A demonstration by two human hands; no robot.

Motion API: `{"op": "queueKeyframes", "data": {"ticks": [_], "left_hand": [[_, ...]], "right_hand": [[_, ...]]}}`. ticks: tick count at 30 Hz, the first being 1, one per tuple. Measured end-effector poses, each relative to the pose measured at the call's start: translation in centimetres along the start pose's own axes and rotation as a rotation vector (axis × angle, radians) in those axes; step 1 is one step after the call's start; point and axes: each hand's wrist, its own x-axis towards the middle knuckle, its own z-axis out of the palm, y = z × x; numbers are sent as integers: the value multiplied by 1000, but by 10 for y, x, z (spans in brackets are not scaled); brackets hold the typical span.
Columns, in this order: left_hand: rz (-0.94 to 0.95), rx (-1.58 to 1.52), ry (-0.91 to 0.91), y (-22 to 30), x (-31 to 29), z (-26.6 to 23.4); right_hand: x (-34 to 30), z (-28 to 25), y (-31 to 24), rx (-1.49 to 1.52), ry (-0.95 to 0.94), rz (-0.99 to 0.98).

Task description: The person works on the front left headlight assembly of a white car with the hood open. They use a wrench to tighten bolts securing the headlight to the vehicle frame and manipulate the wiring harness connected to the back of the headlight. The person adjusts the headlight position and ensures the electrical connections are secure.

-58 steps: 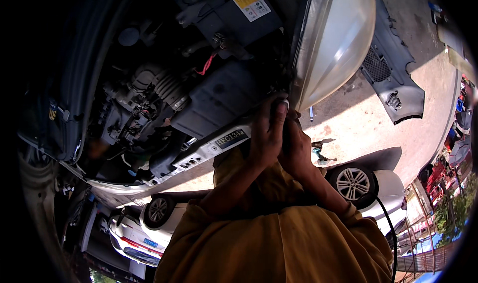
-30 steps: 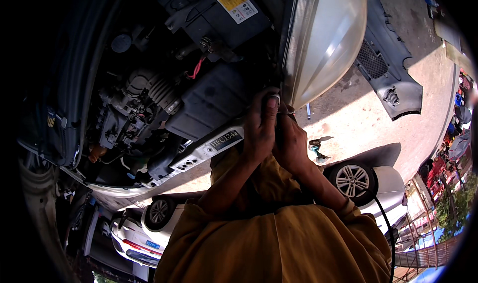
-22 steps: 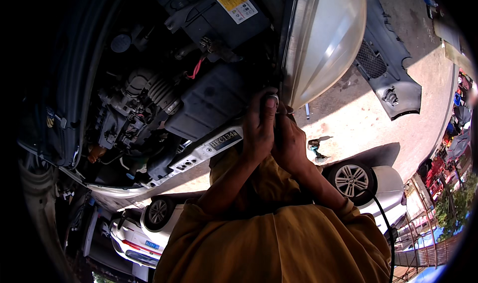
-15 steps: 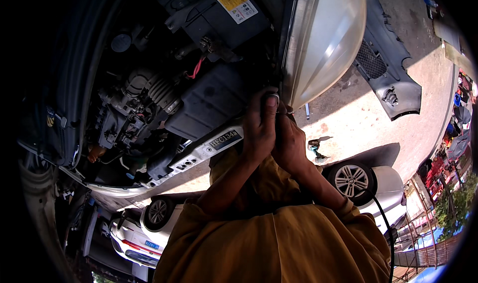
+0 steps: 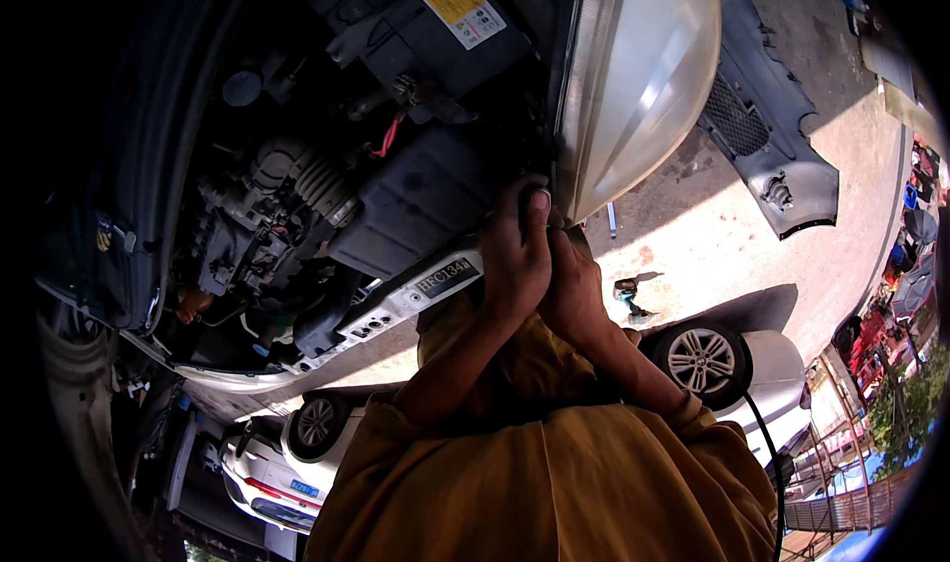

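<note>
My left hand (image 5: pixel 517 260) and my right hand (image 5: pixel 575 290) are pressed close together at the lower inner corner of a car headlight (image 5: pixel 648 87). The left fingers are curled, with the thumb laid over a small dark piece that I cannot make out. Beside it the right hand is closed too, its fingertips tucked against the left hand and the headlight's lower tip. What the right fingers hold is hidden. Just left of both hands lies a black plastic box-shaped cover (image 5: pixel 411 201) in the engine bay, above the pale front crossmember (image 5: pixel 401 300).
A car battery (image 5: pixel 445 52) sits far in the engine bay, near a red wire (image 5: pixel 389 137). Left stands the engine (image 5: pixel 262 206). On the ground at right lie a detached dark fender (image 5: pixel 772 137) and a cordless drill (image 5: pixel 628 295). White cars (image 5: pixel 777 374) are parked behind.
The headlight and battery sit slightly further left in the picture. My hands stay together at the headlight's corner, the right fingers drawn in a little closer.
</note>
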Motion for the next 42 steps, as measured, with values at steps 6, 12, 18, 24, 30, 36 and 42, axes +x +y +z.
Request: {"op": "queueKeyframes", "data": {"ticks": [6, 12, 18, 24, 30, 36, 42], "left_hand": [[-92, -107, -103, 15, 7, -6], [-54, -169, -22, 24, 10, 3], [-34, -291, -292, -3, 9, -8], [35, -251, -402, -7, 21, -8], [126, -157, -414, -13, 38, -21], [220, 315, -463, -2, 21, -32], [19, 1, -412, -11, 51, -37]], "right_hand": [[9, 0, 2, -48, 67, -67], [32, -63, -10, -173, -145, -58], [28, -87, -3, -618, 189, -297], [6, -55, 1, -286, 131, -65], [15, -36, 12, 53, 212, -115], [28, -51, 32, 334, -379, -32], [26, -56, -7, 291, -256, -100]]}}
